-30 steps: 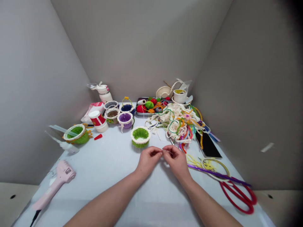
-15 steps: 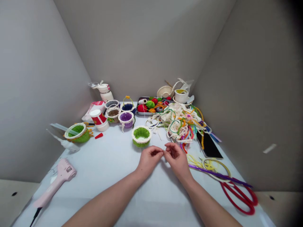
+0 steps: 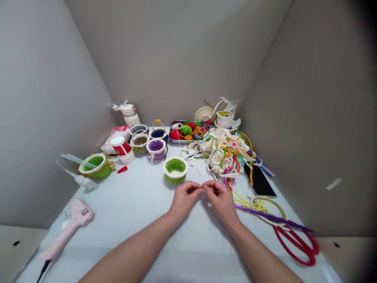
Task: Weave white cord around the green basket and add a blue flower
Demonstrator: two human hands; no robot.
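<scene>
My left hand (image 3: 186, 197) and my right hand (image 3: 218, 199) meet fingertip to fingertip above the middle of the table. Both are closed in a pinch. Something thin and pale shows at the fingertips, too small to name. Just beyond my left hand stands a small green basket (image 3: 176, 179) with a white rim, upright and apart from the fingers. Past my right hand lies a heap of tangled yarn and lace trim (image 3: 222, 151). Right beside that hand are a purple stick (image 3: 273, 217) and some loose yellow yarn (image 3: 260, 205).
Red-handled scissors (image 3: 297, 245) lie at the right edge, near a black phone (image 3: 259, 181). A pink glue gun (image 3: 69, 228) rests at the left. Small baskets, including a purple one (image 3: 156, 149), stand at the back. Behind them sits a tray (image 3: 182, 142) of yarn balls.
My right fingers have curled in closer, and its raised index finger has come down to meet the left fingertips. The left hand holds nearly the same place.
</scene>
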